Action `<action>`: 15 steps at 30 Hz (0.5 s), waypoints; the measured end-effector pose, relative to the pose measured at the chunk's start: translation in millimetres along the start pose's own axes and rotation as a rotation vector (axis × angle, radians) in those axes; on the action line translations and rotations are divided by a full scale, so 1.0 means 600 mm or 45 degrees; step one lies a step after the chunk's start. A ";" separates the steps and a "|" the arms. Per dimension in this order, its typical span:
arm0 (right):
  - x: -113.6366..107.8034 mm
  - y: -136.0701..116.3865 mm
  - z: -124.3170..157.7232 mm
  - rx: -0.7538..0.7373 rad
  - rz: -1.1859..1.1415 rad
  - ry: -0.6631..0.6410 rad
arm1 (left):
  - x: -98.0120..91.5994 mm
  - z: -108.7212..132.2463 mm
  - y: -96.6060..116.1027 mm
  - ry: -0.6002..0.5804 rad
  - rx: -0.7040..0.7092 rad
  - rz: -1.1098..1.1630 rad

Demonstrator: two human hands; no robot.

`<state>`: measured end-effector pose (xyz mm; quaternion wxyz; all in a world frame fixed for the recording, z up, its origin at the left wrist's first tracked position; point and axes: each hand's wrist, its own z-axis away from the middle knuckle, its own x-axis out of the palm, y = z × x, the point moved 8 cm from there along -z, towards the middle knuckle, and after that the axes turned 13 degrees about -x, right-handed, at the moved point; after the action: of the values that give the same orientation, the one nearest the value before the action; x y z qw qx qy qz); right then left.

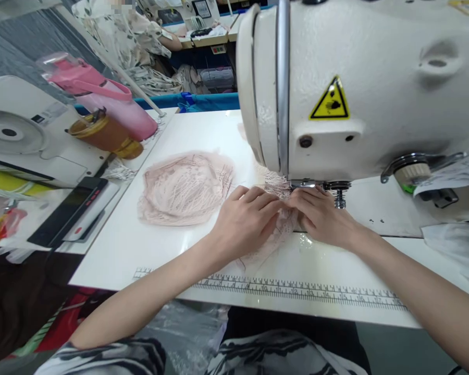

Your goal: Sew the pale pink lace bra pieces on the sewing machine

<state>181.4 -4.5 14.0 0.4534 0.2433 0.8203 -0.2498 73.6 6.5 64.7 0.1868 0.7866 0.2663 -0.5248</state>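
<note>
Pale pink lace fabric (pixel 283 232) lies bunched below the head of a white sewing machine (pixel 359 94), part of it hanging toward the table's front edge. On its left side, my left hand (pixel 250 219) has its fingers curled and closed on the lace. My right hand (pixel 322 216) pinches the same lace close to the machine's presser foot area, its fingertips nearly meeting those of my left hand. The machine head and my fingers hide the needle and the seam. Another pink lace piece (pixel 185 190), shaped like a cup, rests flat to the left, apart from both hands.
A printed ruler strip (pixel 273 287) runs along the front of the white table (pixel 113 260). To the left are a pink bottle (pixel 113 99), an amber cup (pixel 103 133) and a black device (pixel 70 211). A person in floral clothing (pixel 121 41) sits beyond. White fabric (pixel 459 245) lies at right.
</note>
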 end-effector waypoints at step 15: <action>-0.037 -0.039 0.006 -0.307 -0.127 0.248 | -0.050 0.082 -0.025 -0.195 -0.147 0.155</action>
<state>179.4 -28.1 35.7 0.3847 0.1691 0.8954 -0.1472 19.8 -16.6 73.5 0.2832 0.7468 0.2329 -0.5548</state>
